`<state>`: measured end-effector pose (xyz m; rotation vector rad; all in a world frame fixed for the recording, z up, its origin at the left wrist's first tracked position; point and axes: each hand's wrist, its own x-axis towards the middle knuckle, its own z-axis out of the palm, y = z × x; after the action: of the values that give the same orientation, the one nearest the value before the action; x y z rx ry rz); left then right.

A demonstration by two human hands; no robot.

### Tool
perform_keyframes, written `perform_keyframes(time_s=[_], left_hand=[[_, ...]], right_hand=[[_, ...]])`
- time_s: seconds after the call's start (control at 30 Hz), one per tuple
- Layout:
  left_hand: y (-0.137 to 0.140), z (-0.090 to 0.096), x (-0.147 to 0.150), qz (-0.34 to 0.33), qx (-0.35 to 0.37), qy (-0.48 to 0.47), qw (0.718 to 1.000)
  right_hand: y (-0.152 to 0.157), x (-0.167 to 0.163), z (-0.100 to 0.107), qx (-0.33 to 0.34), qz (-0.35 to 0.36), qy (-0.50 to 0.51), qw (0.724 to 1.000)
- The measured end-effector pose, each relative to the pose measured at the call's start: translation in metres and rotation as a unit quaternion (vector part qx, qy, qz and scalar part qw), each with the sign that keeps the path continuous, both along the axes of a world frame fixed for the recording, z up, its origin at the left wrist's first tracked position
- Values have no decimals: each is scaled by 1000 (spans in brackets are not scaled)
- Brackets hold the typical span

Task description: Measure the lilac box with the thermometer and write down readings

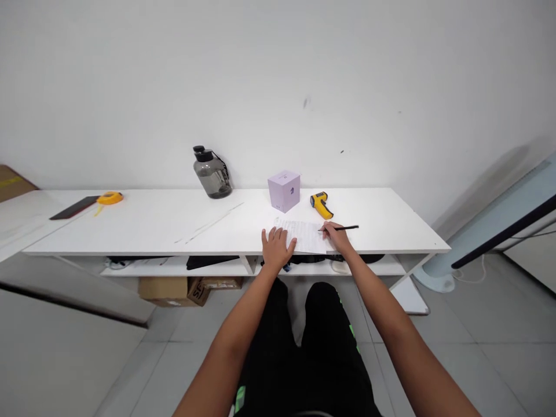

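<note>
A sheet of paper (305, 236) with lines of writing lies at the front edge of the white table. My left hand (277, 249) rests flat on the paper's left side, fingers spread. In my right hand (336, 236) is a dark pencil or pen (347, 227), its tip over the right part of the sheet; whether it touches is too small to tell. Just behind the paper stand a lilac box (284, 192) and, to its right, a yellow and black infrared thermometer (321, 205) lying on its side.
On the white table (152, 229) stands a grey water bottle (212, 172); farther left lie a yellow tape measure (110, 198) and a dark flat object (75, 207). Cardboard boxes (174, 291) sit under the shelf. A pale blue column (490, 214) rises at the right.
</note>
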<state>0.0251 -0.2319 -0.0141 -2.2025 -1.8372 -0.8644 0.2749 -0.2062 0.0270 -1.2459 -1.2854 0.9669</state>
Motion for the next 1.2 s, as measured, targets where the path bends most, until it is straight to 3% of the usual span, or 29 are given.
perform_keyframes(time_s=[0.2,0.4,0.53,0.67,0.8,0.9,1.2], left_hand=[[4,-12,-14,-75,39,13,996],[4,-11,-21,-114,59,30,991],[-14,-18,-2,-103,106,34,988],[-35,-42,35,-171,97,72,978],[-35,-63,62,-120,91,44,988],[-27,-73,69,-80,124,10,989],[-17,-89,62,-87,194,21,977]], right_hand=[[-6,-4,0,-17,1,-13,1000],[2,-6,-1,-57,23,-22,998],[1,-8,1,-70,20,-66,995],[3,-7,2,-58,27,-55,996],[7,-6,2,-82,13,14,996],[5,-6,2,-63,4,-25,998],[-6,-9,4,-20,7,-112,993]])
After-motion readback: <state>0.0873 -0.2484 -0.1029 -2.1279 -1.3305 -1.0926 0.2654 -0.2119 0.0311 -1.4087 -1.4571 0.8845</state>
